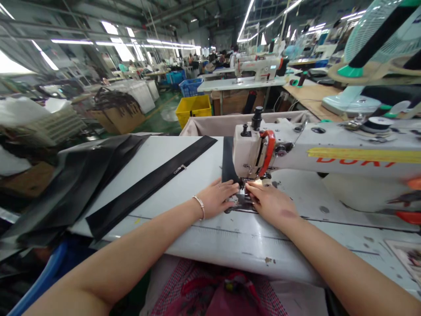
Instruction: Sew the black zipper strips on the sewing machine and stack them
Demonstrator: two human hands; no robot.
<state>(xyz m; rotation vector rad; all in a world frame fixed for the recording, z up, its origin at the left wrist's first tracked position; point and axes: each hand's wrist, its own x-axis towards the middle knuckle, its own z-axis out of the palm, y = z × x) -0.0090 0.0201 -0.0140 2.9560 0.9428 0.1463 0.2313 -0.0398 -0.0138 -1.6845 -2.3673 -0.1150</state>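
Note:
My left hand (217,198) lies flat with its fingers spread, left of the needle on the sewing machine (248,151). Its fingertips touch the near end of a black sheet piece (228,160), which runs back beside the machine head. On the right of the presser foot, my right hand (272,202) rests low on the bed, its outstretched fingertips close to the needle. Both hands partly cover the spot under the foot. A long black strip (154,182) with a small metal zipper pull (179,169) on it lies slantwise on the white table (197,175), apart from my hands.
Several black sheets (82,175) hang over the table's left end. Behind the table stands a fabric-lined bin (210,126), with a yellow crate (193,110) beyond it. The machine arm (348,147) fills the right side. A fan (351,103) stands at the back right.

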